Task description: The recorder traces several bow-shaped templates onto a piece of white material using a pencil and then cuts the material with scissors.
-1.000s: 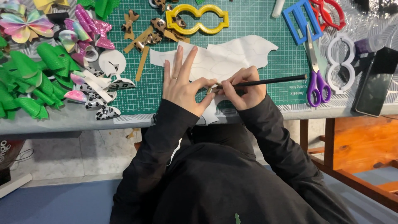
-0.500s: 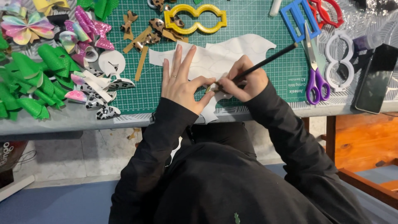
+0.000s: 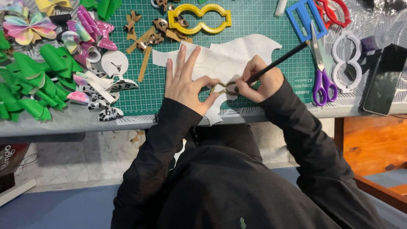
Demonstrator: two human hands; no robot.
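1 black pencil (image 3: 277,62), slanted, white sheet (image 3: 237,55)

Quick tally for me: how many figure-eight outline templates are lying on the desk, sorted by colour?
Yellow template: 1
Blue template: 1
Red template: 1, partly cut off at the top edge
White template: 1
Small tan template pressed on the white sheet by the left hand, traced by the right hand with a pencil: 1
Total: 5

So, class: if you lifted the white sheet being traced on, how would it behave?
The white sheet looks thin and flat, so probably light and floppy. Its cut-out edges may tear or curl. The left hand presses it down, suggesting it slides easily on the green mat.
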